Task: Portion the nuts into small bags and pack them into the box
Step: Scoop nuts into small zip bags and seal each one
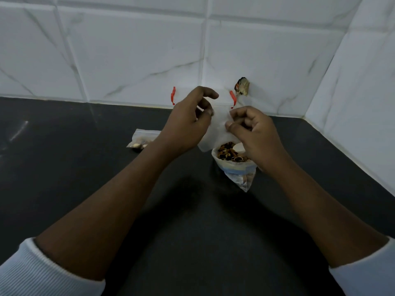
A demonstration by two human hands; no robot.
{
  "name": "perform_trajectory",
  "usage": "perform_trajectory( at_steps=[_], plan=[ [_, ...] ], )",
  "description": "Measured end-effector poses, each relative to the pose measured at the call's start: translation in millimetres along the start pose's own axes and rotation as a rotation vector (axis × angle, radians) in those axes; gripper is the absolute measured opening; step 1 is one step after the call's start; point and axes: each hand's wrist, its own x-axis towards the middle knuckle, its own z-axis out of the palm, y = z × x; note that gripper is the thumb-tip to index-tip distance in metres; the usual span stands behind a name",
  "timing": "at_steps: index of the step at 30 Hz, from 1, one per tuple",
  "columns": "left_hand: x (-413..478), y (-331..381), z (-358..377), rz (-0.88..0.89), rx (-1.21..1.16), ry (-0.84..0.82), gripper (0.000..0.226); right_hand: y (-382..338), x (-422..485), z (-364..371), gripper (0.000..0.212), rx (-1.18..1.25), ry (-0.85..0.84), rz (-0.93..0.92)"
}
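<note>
Aloft, a small red-zipped bag (217, 124) was pinched between the curled fingers of the left hand (188, 123) and the right hand (253, 134), just above an open bag of mixed nuts (232, 155) standing on the dark surface (85, 171), with a filled bag (141, 140) lying further left, near the tiled wall (128, 50).

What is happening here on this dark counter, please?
A person holds a white bag up with both hands. The left hand and the right hand each pinch it with curled fingers. Just below, an open bag of mixed nuts stands on the counter. A small zip bag holding a few nuts lies to the left.
</note>
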Motion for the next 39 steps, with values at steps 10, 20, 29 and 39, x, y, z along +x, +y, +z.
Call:
perform_trajectory(
  at_steps=[10, 20, 29, 39],
  plan=[
    [-6, 16, 30, -0.394, -0.466, 0.082, 0.015, 4, -2, 5, 0.012, -0.067, 0.071, -0.195],
    [-6, 20, 28, -0.599, -0.833, 0.112, 0.005, 5, -3, 7, 0.023, -0.038, 0.01, -0.19],
    [-6, 10, 26, -0.641, -0.799, 0.137, 0.014, 5, -4, 7, 0.023, -0.049, 0.007, -0.163],
    [-7, 13, 29, -0.621, -0.737, 0.09, 0.014, 8, -2, 2, 0.021, -0.143, 0.118, -0.185]
  ],
)
